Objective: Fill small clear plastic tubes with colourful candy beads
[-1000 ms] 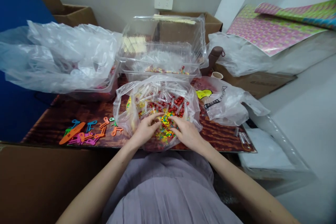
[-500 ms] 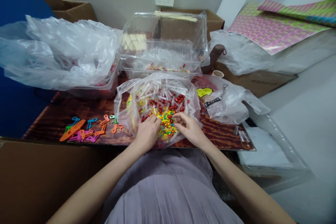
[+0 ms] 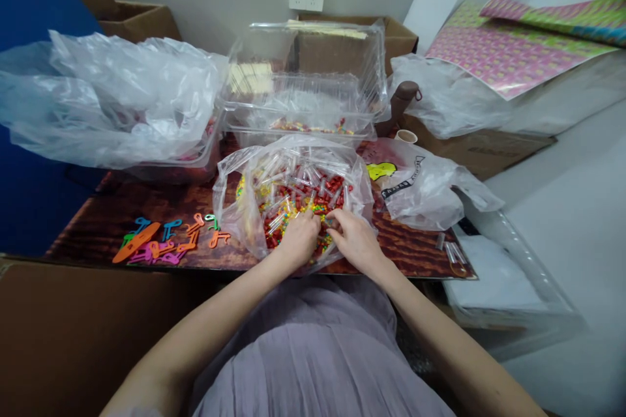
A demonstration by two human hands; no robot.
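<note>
An open clear plastic bag [image 3: 225, 192] lies in front of me on the table. Inside it are small clear tubes [image 3: 307, 166], red pieces [image 3: 337, 187] and many small yellow, green and blue beads [image 3: 292, 207]. Over the beads my left hand [image 3: 302, 236] is closed, its fingertips pointing down among them; what it pinches is hidden. Close by on its right, my right hand [image 3: 356, 240] is curled with thumb and forefinger near each other. Whatever sits in that pinch is too small to make out.
Colourful plastic clips [image 3: 171, 241] lie at the left of the dark wooden table [image 3: 100, 208]. Clear lidded boxes [image 3: 303, 104] stand behind the bag. A printed plastic bag [image 3: 420, 192], a paper cup [image 3: 406, 137] and loose tubes [image 3: 454, 254] are on the right.
My left hand has moved right, over the beads and close to my right hand, and its fingers have curled in. My right hand has barely moved.
</note>
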